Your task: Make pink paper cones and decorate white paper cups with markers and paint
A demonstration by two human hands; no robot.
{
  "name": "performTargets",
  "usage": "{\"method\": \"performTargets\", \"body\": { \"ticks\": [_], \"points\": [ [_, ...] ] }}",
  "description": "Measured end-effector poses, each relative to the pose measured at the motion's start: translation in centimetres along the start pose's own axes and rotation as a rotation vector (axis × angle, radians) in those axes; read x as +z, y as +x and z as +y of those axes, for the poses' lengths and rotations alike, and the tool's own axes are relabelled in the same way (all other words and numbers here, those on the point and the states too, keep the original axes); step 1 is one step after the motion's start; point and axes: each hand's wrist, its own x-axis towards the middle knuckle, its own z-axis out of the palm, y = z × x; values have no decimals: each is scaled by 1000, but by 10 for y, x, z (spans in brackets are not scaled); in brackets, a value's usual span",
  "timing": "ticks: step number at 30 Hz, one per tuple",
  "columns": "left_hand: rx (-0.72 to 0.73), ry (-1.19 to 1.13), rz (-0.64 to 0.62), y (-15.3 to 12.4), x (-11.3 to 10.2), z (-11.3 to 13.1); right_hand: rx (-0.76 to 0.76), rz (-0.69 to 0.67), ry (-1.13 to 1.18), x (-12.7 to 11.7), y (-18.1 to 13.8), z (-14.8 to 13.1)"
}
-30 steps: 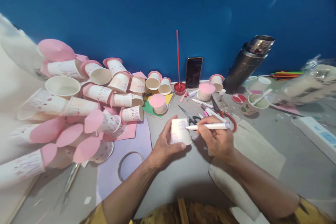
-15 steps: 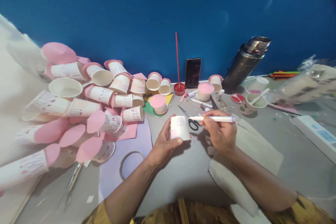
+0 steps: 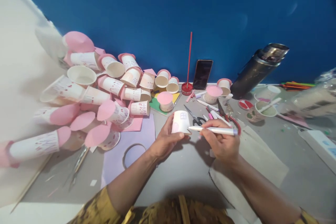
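Note:
My left hand [image 3: 165,139] is wrapped round a small white paper cup [image 3: 181,121], held upside down above the grey table [image 3: 183,171], with faint drawn squares on its side. My right hand [image 3: 222,141] pinches a white marker pen [image 3: 214,130] that lies almost level, its tip pointing left at the cup's lower edge. Black-handled scissors [image 3: 195,117] lie on the table just behind the cup.
A big heap of decorated paper cups with pink discs [image 3: 99,101] fills the left. A lilac sheet with a cut-out ring [image 3: 132,152] lies by my left forearm. Further back stand a phone [image 3: 202,74], a red stick on a base [image 3: 187,85], a steel flask [image 3: 258,68], loose markers [image 3: 214,110] and a bowl-like cup [image 3: 264,110].
The view has shifted so everything sits further right. My left hand raised and turned the cup slightly. The pen came off the cup's side, then its tip returned to the lower edge.

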Motion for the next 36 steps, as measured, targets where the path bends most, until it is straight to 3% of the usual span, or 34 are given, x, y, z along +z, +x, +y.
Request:
{"method": "performTargets", "body": {
  "ticks": [5,9,13,18,22,25,28,32,36],
  "points": [
    [31,68,63,2,-2,0,-1,140,-108,-8,16,15],
    [18,69,89,3,-5,0,-8,209,-326,-34,41,31],
    [11,43,87,1,-4,3,-118,-6,-537,-55,42,39],
    [-48,6,81,-3,-5,7,-203,-357,-688,-44,6,46],
    [-67,13,97,-3,-8,9,-224,-428,-802,-37,-10,50],
    [-79,23,120,-1,-8,9,-149,-347,-824,-42,-8,50],
    [-63,24,146,-1,-8,8,28,-259,-908,-47,0,50],
    [-50,15,150,0,-11,6,240,-312,-989,-44,8,50],
    [-68,-14,113,0,-15,5,293,-342,-1016,-38,10,50]
  ]
}}
